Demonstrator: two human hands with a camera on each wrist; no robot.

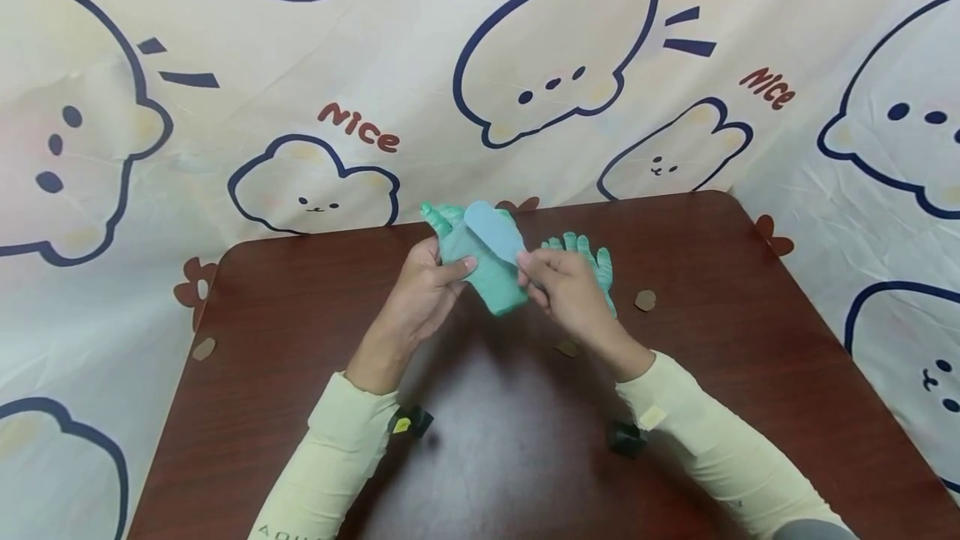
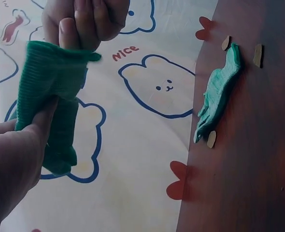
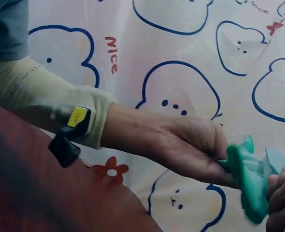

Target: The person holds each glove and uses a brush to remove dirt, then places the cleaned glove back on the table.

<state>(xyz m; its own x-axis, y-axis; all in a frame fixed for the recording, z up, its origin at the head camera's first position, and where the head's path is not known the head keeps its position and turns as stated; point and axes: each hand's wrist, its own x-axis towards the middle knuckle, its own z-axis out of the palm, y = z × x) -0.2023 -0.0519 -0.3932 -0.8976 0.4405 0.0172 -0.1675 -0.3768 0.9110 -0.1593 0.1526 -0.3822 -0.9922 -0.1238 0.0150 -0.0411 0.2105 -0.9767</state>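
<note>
A green knit glove [image 1: 489, 283] is held up above the far part of the table. My left hand [image 1: 426, 288] grips it from the left, the thumb across its face. In the left wrist view, the glove's ribbed cuff [image 2: 46, 72] points up. Across the glove lies a flat light blue piece with a rounded end [image 1: 493, 232]; my right hand [image 1: 566, 286] pinches its lower right end. Whether those fingers also hold the cuff, I cannot tell. A second green glove [image 1: 603, 267] lies on the table behind my right hand, partly hidden by it.
The dark brown table [image 1: 300, 407] meets a printed cloth backdrop [image 1: 420, 65] along its far edge. Small brown pieces lie on the tabletop: one at the left edge [image 1: 203, 348], one right of the second glove [image 1: 645, 300], another beneath the right wrist [image 1: 567, 348].
</note>
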